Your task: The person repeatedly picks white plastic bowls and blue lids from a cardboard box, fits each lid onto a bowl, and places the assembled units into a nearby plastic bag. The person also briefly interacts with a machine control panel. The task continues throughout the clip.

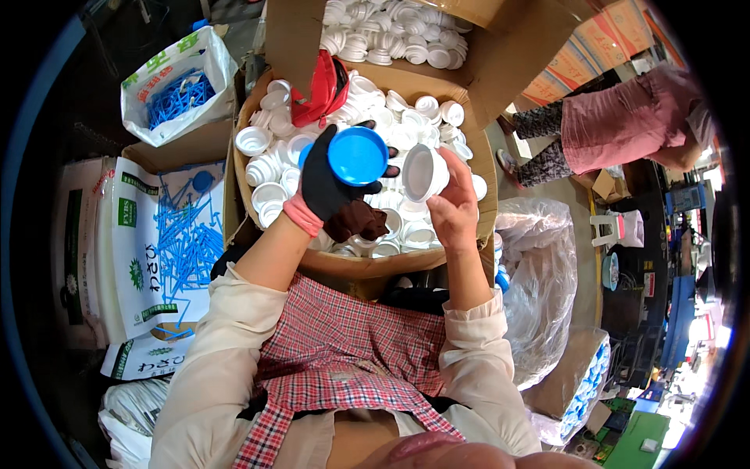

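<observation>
Over a cardboard box (487,184) heaped with white plastic caps (400,134), both my hands are raised. My left hand (322,178), in a black glove with a pink cuff, holds a round blue plastic cap (358,156) against its palm and fingers, its flat face up. Bare-skinned, my right hand (458,205) grips a white plastic cap (423,173) by its side, tilted with its opening toward the left. The two caps are apart. Among the heaped caps lie a red pouch-like piece (322,87) and a crumpled dark brown item (359,222).
Behind stands another box of white caps (391,33). On the left are a white bag (134,109) with blue sticks and a printed sheet (129,258) under more sticks. Clear plastic bags (543,266) line the right side. A person in pink (617,121) is at far right.
</observation>
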Available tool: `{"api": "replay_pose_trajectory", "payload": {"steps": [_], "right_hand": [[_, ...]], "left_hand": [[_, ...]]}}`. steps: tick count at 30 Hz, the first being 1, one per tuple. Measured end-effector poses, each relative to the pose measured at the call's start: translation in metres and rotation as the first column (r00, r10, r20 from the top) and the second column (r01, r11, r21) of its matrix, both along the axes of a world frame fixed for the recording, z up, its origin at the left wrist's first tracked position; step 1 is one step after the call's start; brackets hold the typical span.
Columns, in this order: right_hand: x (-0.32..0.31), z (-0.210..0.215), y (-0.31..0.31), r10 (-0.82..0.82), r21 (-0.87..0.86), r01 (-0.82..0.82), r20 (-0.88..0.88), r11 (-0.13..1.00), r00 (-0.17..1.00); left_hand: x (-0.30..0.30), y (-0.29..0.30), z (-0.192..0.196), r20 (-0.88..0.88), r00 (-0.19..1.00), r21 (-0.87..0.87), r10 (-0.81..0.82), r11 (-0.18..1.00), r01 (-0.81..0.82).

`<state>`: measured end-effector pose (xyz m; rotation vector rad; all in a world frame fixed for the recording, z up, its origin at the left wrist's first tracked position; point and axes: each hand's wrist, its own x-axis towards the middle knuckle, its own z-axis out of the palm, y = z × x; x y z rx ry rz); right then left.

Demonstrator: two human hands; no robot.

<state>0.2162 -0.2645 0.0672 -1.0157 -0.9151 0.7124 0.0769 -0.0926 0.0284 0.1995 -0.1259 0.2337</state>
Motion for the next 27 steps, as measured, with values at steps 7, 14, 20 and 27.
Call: {"api": "replay_pose_trajectory", "payload": {"steps": [7,14,20,27], "right_hand": [[-0.032,0.028,0.004,-0.061,-0.018,0.149,0.858,0.989,0.51],[-0.033,0.027,0.006,-0.075,-0.009,0.211,0.918,0.978,0.39],[-0.031,0.023,0.004,-0.061,-0.034,0.226,0.915,0.973,0.399],[-0.031,0.023,0.005,-0.062,-0.028,0.229,0.923,0.973,0.38]], "left_hand": [[-0.007,-0.025,0.015,0.13,0.916,0.816,0.379,0.484,-0.316],[-0.004,-0.032,0.01,-0.229,0.968,0.331,0.1,0.944,-0.019],[-0.005,-0.033,0.006,-0.234,0.943,0.627,0.238,0.778,-0.041],[-0.007,-0.038,0.017,-0.229,0.913,0.663,0.337,0.741,-0.107]]}}
